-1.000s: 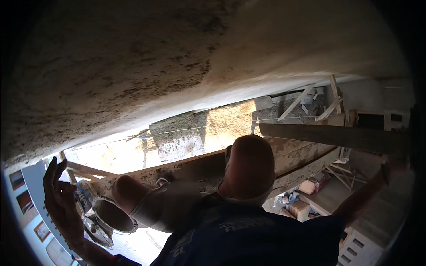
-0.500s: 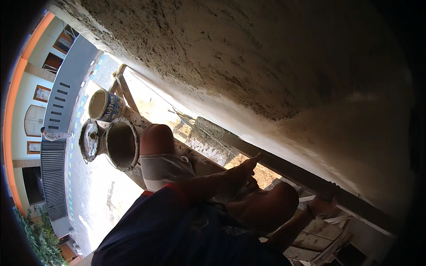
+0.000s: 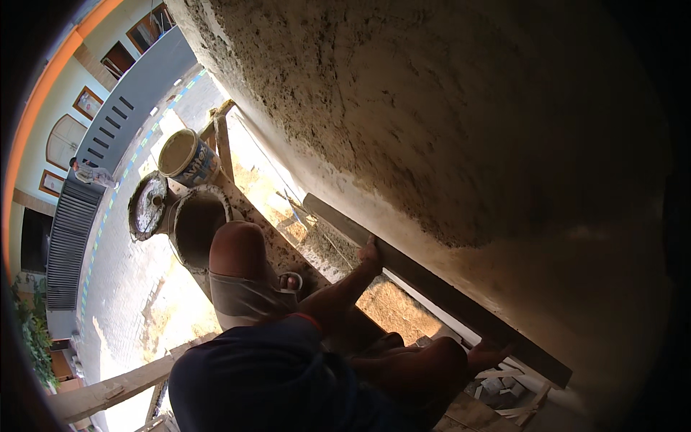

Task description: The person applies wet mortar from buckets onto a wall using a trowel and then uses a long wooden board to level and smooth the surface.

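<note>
Fingers of the left hand [image 3: 369, 253] bend around the lower edge of a long, straight, dark-grey board [image 3: 439, 294], thumb upward; those of the right hand [image 3: 486, 355] meet the same edge nearer its other end, in shadow, so how far they close cannot be told. The hands stand well apart, presumably to share the board's weight and keep it from twisting. The board slants across the view alongside a broad, grey-brown plastered wall [image 3: 461, 144], rough and pitted at left, smoother at right; whether its full length touches the wall is unclear. The bent left knee [image 3: 237, 250] rises beside a mortar-spattered wooden plank [image 3: 253, 210], a posture that probably steadies the reach. Just beyond the knee, an open, mortar-crusted bucket [image 3: 193, 216] and a pale bucket with a blue label [image 3: 201, 170] stand close together, likely to stay within reach of the left side. Next to them lies a round, grey-smeared piece with a small knob [image 3: 150, 209]. Farther out, a person [image 3: 92, 174] appears beside a grey slatted gate [image 3: 70, 248] across a pale paved street [image 3: 133, 263].
</note>
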A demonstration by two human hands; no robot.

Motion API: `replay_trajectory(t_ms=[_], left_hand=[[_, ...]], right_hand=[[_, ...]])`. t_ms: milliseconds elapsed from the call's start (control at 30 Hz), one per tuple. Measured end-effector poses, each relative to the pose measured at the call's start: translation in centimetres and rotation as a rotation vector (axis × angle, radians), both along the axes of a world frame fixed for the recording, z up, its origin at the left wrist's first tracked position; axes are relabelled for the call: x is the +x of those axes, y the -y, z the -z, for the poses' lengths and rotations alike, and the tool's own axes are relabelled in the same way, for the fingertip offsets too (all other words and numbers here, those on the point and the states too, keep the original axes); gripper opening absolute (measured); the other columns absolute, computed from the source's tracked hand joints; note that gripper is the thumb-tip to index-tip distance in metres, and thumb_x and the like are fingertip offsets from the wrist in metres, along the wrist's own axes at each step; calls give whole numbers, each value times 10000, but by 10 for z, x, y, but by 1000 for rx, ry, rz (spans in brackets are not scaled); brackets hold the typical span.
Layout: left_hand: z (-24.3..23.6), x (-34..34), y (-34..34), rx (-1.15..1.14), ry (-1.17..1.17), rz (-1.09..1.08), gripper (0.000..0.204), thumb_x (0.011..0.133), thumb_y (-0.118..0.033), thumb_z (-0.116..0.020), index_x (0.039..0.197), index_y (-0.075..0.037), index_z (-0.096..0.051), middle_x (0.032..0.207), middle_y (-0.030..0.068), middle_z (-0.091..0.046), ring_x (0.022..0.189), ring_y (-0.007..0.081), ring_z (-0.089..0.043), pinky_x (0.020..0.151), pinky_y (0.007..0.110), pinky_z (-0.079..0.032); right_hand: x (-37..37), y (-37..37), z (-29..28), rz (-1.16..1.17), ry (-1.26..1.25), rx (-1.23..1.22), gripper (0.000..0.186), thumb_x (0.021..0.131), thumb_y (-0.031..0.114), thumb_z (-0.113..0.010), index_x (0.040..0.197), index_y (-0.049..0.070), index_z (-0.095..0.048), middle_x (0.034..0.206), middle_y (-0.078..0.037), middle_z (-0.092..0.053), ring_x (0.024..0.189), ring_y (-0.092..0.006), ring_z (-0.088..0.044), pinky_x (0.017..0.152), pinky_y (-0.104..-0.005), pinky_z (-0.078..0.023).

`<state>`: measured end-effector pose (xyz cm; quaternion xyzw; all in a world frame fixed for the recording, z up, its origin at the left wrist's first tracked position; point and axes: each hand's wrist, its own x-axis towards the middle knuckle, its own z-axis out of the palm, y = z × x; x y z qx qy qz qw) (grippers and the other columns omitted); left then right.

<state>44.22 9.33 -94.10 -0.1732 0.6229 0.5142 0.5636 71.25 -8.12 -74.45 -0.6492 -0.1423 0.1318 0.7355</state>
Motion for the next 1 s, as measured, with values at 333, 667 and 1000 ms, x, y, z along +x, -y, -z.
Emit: replay_trajectory(t_ms=[333, 667, 1000], left_hand=[[66, 6, -34, 22, 61, 17, 637, 833, -402, -601, 1212, 52, -364, 1150, 240, -506, 958, 337, -571, 804, 435, -504], [138, -8, -94, 148, 36, 286, 596, 854, -377, -564, 1254, 14, -357, 1213, 235, -468, 1039, 344, -524, 895, 437, -459], [41, -34, -122, -9, -166, 100, 593, 856, -387, -561, 1192, 37, -318, 1157, 275, -465, 1034, 371, -497, 869, 442, -412]], right_hand=[[-32, -75, 96, -448, -673, -13, 403, 805, 301, -563, 1139, 80, -517, 1118, -112, -566, 1042, -278, -547, 870, -444, -485], [-68, -141, 145, -435, -645, -56, 347, 796, 263, -577, 1046, 25, -543, 1006, -129, -615, 924, -263, -603, 804, -408, -517], [-73, -148, 156, -573, -663, 63, 404, 831, 262, -528, 1150, 14, -515, 1096, -136, -601, 965, -287, -603, 802, -413, -533]])
